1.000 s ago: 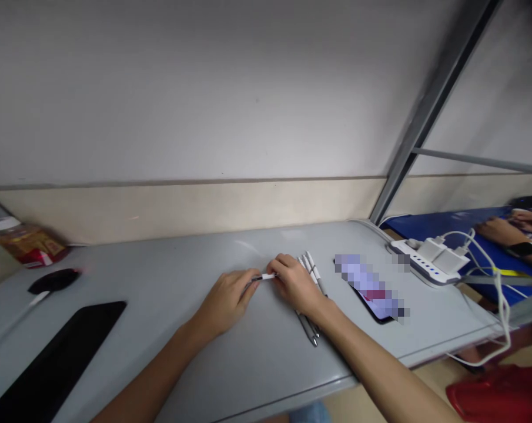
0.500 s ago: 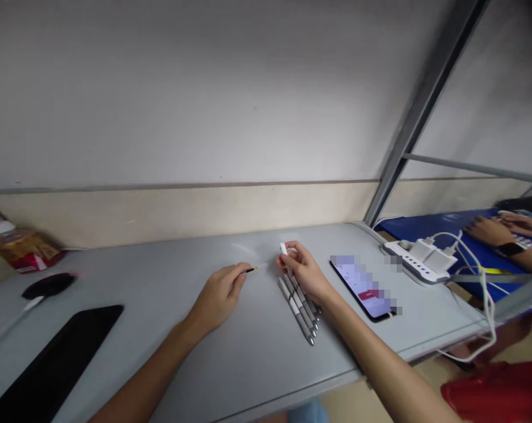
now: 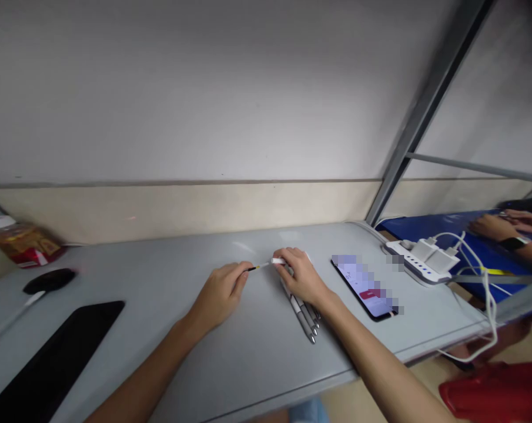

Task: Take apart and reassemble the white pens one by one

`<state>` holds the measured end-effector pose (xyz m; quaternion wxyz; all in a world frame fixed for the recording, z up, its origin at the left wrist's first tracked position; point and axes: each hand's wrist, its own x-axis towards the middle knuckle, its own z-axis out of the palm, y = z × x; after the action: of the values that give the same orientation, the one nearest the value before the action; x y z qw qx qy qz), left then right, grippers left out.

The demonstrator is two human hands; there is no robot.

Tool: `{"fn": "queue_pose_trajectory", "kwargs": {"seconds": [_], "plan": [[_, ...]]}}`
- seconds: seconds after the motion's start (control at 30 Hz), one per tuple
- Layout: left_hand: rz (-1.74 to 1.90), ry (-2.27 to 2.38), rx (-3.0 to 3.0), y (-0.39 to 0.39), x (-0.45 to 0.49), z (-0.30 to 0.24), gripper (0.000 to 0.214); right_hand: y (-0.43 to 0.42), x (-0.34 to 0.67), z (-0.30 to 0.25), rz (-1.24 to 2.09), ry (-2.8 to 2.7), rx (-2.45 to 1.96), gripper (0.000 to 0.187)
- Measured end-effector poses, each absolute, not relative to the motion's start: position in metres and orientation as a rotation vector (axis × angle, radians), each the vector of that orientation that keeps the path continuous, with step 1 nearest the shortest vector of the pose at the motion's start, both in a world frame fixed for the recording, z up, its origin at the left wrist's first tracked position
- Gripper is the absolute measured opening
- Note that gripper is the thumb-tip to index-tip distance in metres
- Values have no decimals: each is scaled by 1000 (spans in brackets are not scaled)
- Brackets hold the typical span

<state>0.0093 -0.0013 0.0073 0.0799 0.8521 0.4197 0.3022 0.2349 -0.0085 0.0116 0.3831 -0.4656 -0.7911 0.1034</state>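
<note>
My left hand [image 3: 221,295] pinches a thin pen refill [image 3: 260,267] with a dark end, a yellow band and a clear length pointing right. In my right hand [image 3: 301,275] is a white pen barrel [image 3: 277,260], lying nearly level, its left end facing the refill. The refill's tip reaches the barrel's end; whether it is inside I cannot tell. Several grey and white pens [image 3: 304,317] lie side by side on the desk below my right hand, which covers their upper ends.
A phone [image 3: 363,286] with its screen lit lies right of the pens, near a white power strip [image 3: 418,261] with cables. To the left are a black pad [image 3: 58,358], a dark mouse-like object [image 3: 49,281] and a jar [image 3: 25,244]. Another person's hands [image 3: 490,226] are over a blue surface at far right.
My right hand has turned the white barrel from upright to nearly level and brought it left to the refill's tip. My left hand has barely moved.
</note>
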Motion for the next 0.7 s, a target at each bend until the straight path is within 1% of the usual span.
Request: {"fn": "queue_pose_trajectory", "kwargs": {"seconds": [0.1, 0.3, 0.5, 0.7], "plan": [[848, 1265, 2638, -2, 9, 6, 27, -9, 234, 8, 168, -2141, -1168, 16], [704, 1263, 2723, -10, 16, 5, 27, -13, 222, 3, 89, -2292, -1106, 20], [756, 1208, 2609, -10, 21, 0, 29, -14, 215, 2, 59, -2308, -1089, 19], [799, 1174, 2731, -8, 19, 3, 21, -16, 215, 4, 48, -2313, -1088, 20]]}}
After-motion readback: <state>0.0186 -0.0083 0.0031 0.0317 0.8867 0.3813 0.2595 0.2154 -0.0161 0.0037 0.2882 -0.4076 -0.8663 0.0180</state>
